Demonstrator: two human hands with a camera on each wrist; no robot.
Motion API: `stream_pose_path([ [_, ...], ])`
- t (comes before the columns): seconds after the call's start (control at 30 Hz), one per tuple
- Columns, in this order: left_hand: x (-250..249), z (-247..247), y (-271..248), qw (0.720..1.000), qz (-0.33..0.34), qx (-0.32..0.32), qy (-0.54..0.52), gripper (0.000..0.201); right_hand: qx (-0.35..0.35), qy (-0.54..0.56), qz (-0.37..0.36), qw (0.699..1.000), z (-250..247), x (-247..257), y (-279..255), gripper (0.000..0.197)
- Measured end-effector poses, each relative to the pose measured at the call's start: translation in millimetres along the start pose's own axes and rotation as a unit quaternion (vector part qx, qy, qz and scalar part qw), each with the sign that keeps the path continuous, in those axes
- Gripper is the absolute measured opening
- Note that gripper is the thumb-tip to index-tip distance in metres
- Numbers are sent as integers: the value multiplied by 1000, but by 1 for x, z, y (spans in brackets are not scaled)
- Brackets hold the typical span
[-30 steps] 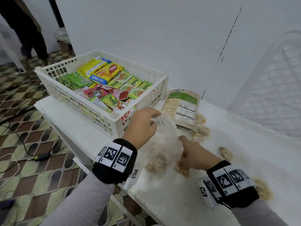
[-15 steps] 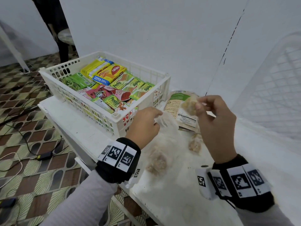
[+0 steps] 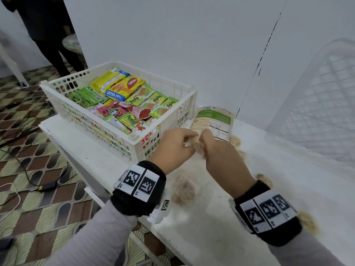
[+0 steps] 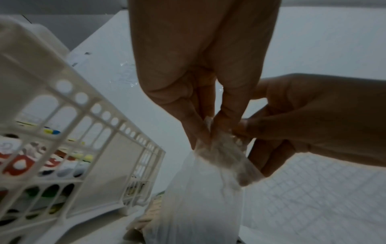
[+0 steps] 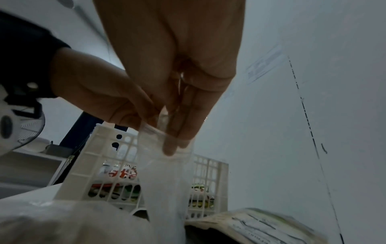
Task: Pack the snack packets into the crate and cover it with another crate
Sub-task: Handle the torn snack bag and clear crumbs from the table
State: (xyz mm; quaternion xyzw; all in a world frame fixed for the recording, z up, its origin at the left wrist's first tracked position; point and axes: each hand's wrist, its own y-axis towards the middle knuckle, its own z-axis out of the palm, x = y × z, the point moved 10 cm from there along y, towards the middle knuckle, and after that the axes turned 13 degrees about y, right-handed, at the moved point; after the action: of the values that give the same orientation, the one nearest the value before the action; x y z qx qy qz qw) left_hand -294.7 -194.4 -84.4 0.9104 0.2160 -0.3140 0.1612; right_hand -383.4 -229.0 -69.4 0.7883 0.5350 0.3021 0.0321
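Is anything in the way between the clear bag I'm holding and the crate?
Nothing visible. Both the left hand and right hand pinch the clear bag just beside the crate, whose top is open.

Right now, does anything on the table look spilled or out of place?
Yes. Loose beige snack clumps lie scattered on the white table beside the label-up pouch, outside any packet. Both hands pinch a clear bag. The crate's packets look tidy.

Crate [image 3: 163, 131] wall just beside hands
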Motion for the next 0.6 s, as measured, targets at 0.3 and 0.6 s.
stream_pose_path([
  [0.3,-25,21,-2,997,44,27,51,43,76,8,44,996,2,-16,-9,25],
  [0.6,-11,20,10,999,5,8,32,44,114,8,250,961,-34,-133,-49,38],
])
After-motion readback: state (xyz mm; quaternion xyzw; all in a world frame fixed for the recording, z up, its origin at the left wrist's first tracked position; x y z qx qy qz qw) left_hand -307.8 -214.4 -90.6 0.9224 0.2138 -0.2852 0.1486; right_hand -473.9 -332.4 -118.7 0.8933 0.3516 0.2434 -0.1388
